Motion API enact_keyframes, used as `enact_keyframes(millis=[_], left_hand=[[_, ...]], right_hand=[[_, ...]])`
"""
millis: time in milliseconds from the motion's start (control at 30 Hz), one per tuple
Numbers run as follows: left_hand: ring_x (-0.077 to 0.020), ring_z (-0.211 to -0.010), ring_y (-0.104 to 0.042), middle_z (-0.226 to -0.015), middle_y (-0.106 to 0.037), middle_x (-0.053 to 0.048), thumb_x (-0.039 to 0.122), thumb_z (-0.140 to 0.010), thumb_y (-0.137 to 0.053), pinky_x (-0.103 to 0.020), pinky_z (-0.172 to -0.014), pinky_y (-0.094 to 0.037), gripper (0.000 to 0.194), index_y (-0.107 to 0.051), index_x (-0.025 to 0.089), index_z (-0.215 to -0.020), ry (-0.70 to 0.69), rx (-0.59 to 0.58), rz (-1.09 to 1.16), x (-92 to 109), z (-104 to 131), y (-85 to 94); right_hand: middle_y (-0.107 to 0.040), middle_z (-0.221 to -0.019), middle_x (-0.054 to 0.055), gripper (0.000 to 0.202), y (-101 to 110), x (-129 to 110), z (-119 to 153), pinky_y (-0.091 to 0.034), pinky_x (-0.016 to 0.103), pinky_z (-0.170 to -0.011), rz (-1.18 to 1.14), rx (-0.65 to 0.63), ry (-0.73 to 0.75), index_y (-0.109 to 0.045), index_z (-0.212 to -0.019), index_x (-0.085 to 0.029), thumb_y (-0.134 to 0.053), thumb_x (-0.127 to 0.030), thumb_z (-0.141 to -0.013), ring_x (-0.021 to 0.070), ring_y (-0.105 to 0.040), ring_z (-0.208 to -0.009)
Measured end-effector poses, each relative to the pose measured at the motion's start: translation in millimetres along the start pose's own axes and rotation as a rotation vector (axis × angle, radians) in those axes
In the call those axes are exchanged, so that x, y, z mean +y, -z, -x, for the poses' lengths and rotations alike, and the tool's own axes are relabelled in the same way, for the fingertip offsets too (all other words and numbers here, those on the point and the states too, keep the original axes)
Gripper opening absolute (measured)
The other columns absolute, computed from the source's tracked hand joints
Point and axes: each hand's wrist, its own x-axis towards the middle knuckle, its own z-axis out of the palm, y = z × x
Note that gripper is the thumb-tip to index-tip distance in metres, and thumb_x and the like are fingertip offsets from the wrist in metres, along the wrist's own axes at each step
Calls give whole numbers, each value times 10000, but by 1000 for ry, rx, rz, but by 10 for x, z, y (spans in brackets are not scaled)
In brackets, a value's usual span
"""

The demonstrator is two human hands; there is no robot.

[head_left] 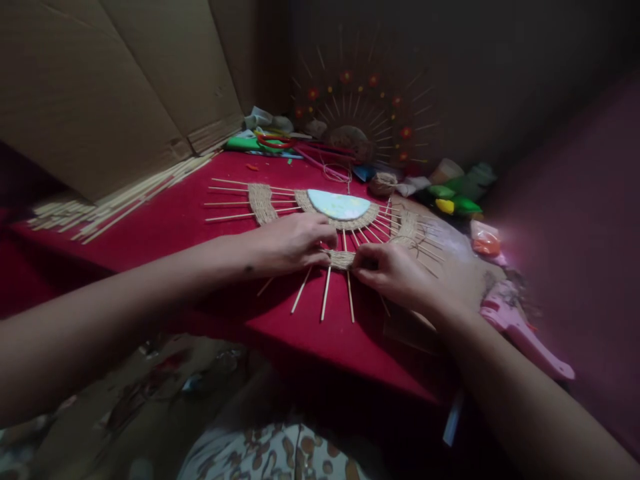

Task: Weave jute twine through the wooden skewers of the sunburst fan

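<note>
A half-round piece of thin wooden sticks, woven with jute twine, lies flat on a red cloth. A pale blue half-disc [340,205] sits at its centre, edged by an inner twine band. Sticks fan out from there through an outer woven twine band [342,260]. My left hand [307,239] is closed, thumb and fingers pinching this outer band near its front middle. Just to the right, my right hand [383,265] is also closed, its fingertips pinched on the same band. The short stretch of weave between them shows; what lies under the fingers is hidden.
Loose wooden sticks [135,190] lie at the left beside a cardboard sheet [125,80]. A finished stick fan with red flowers [373,80] leans at the back. A twine ball [384,183] and craft items line the rear. A pink glue gun [525,330] is at right.
</note>
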Motion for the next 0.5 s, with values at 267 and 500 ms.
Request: enact_keyframes(millis=[267,500], left_hand=[[-130,-721,-539,-816,-615,-18,294,-784,-656,-216,-597,-361,191,-599,158,-904,91,-170,174,-81,-190,-8],[-125,-753,-535,-850,-598,-11,302,-799,-657,-215,-633,-379,263,-595,169,-1017,16,-129,188,-107,-144,-66]], right_hand=[[-645,-672,-1,173,126,-29,62,-364,221,-579,-50,-88,51,-693,-783,-139,-545,-61,-741,91,-522,-599],[-625,-627,-16,124,176,5,76,-342,231,-568,-28,-148,120,-671,-716,-154,-564,-110,-758,90,-510,-583]])
